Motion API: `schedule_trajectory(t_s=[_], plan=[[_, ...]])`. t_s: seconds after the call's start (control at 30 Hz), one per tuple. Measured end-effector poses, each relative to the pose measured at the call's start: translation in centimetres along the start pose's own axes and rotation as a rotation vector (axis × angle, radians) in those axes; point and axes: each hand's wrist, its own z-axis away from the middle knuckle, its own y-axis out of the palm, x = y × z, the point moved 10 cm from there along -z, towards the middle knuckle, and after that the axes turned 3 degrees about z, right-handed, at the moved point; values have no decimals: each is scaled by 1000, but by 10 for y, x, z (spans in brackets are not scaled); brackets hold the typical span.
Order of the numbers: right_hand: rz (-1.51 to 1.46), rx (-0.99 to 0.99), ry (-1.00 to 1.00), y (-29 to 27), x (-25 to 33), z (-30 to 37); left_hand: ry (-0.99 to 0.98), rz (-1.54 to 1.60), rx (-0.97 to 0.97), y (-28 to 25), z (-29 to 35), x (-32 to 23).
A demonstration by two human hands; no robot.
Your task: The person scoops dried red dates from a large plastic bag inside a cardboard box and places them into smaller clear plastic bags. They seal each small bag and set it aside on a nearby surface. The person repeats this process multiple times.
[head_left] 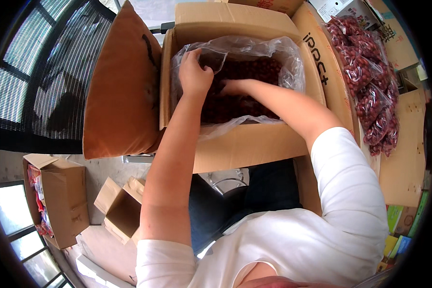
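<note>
In front of me an open cardboard carton point(235, 146) is lined with a clear plastic liner point(291, 67) and filled with small dark red fruits that look like dried red dates point(261, 69). My left hand point(195, 77) is at the carton's left side, closed on a small clear plastic bag point(216, 58) held above the fruit. My right hand point(233, 87) reaches in from the right, down among the red dates beside that bag. Its fingertips are hidden in the shadow and fruit, so what they grip does not show.
Several filled clear bags of red dates point(369, 81) lie on cardboard to the right. An orange cushion point(122, 91) stands against the carton's left side, by a black mesh chair back point(48, 77). Lower left are an open box of packets point(65, 201) and a smaller open carton point(122, 211).
</note>
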Motion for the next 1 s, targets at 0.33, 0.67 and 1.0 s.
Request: schedule_trajectory(t_s=[0.33,0.67,1.0], plan=[[-44,10,39,54,-26,-25,2,44,-45,-3,2,-5],[-677,342,-283,79,82,13,75,-54,-80,-5,3,-4],[-647,338,-430,81,97,-5,137,-42,-130,-10,5,-10]])
